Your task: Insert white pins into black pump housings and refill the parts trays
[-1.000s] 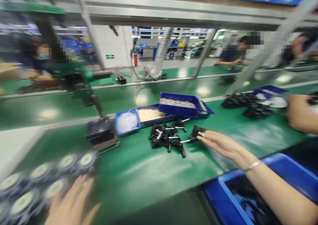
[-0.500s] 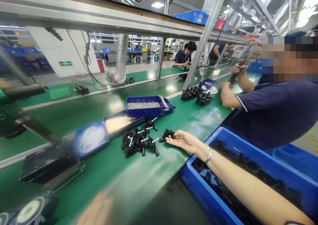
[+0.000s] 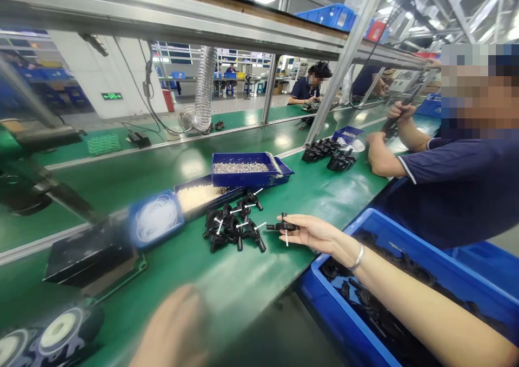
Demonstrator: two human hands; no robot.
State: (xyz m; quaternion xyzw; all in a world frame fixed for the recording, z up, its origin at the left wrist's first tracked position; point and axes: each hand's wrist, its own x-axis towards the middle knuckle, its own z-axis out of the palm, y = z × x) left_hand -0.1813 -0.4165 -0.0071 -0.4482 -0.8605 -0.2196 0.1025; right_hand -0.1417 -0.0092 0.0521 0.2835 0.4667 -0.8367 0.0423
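Head view, so everything's seen from above the green bench (image 3: 227, 280). One small black part with a white pin (image 3: 284, 227) is pinched at the fingertips of the right hand (image 3: 318, 233), lifted just clear of the bench surface; it sticks out to the left of the fingers, with the pin hanging below it. The fingers are closed lightly around its right end, thumb on top.

Just left of it, a small pile of black parts (image 3: 233, 227) is lying on the bench, maybe six or seven, too tangled for a proper count. Behind the pile three blue trays can be counted: one with white rings (image 3: 156, 225), one with pale bits (image 3: 197, 195), one with silver screws (image 3: 241, 169).

The left hand (image 3: 170, 332) is seen blurred at the near edge, low over the bench; whether its fingers are curled or spread can't be told. Round black-and-white discs (image 3: 57, 334) are sat at the near left corner, two visible.

A big blue bin (image 3: 365, 313) of black parts is placed under the right forearm. Another person in a dark blue shirt (image 3: 458, 188) is seated on the right.
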